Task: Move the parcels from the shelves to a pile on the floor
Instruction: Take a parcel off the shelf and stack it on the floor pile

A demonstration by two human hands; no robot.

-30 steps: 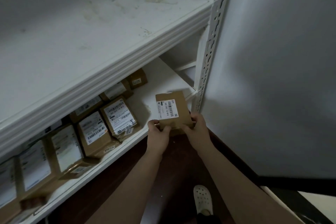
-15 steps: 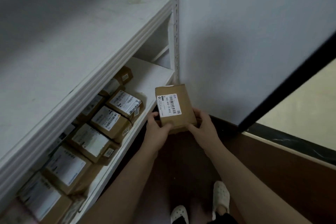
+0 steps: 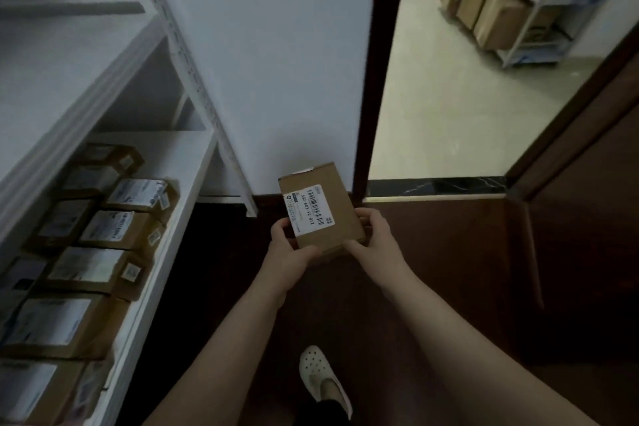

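Note:
A small brown cardboard parcel with a white barcode label is held in front of me, away from the shelves and above the dark floor. My left hand grips its near left corner and my right hand grips its near right edge. Several more brown labelled parcels lie in rows on the lower white shelf at the left. The upper shelf above them shows no parcels.
A white slotted shelf post stands against the white wall. A dark doorframe opens onto a pale floor with a rack of large boxes. A dark wooden door stands at right. My white shoe is on the dark floor.
The parcel has come away from the lower shelf, held in both hands. My view has swung right, from the shelves towards the doorway.

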